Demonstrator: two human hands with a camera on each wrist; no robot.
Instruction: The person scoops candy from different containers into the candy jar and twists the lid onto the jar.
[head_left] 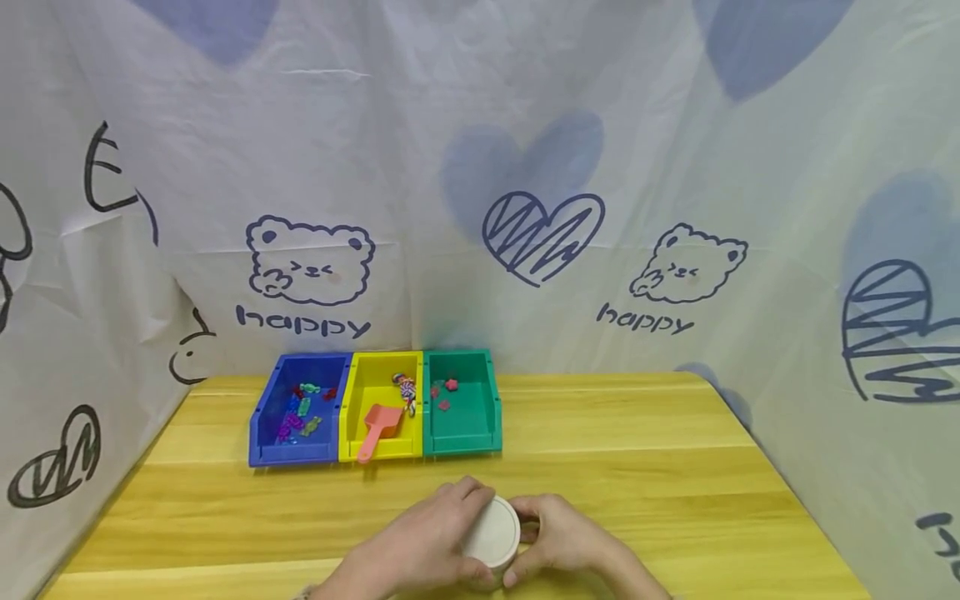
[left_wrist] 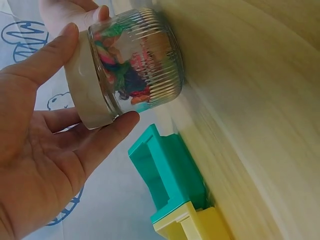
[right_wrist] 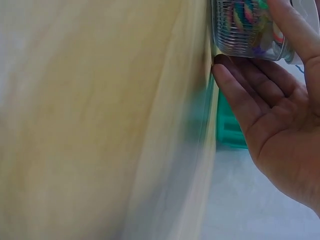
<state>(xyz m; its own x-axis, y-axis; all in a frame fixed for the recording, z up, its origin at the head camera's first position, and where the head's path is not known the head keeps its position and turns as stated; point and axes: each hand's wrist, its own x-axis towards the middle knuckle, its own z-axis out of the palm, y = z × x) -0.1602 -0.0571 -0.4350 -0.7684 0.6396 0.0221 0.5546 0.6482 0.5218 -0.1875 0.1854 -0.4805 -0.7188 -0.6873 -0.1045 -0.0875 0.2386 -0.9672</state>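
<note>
A ribbed glass jar (left_wrist: 145, 60) with a cream lid (head_left: 495, 532) stands on the table near its front edge. Colourful wrapped pieces show through the glass in both wrist views. My left hand (head_left: 427, 537) grips the lid from the left, thumb on one side and fingers on the other. From the right, my right hand (head_left: 558, 537) holds the jar's body between thumb and fingers. In the right wrist view, the right thumb lies across the glass (right_wrist: 245, 30) and the fingers (right_wrist: 240, 95) curve along its other side.
Behind the hands stand three joined bins: a blue bin (head_left: 296, 454) with several wrapped candies, a yellow bin (head_left: 363, 379) with a pink scoop (head_left: 381, 425) and striped candies, and a green bin (head_left: 468, 417) with small pink pieces. A printed cloth (head_left: 450, 83) hangs around the wooden table (head_left: 637, 442).
</note>
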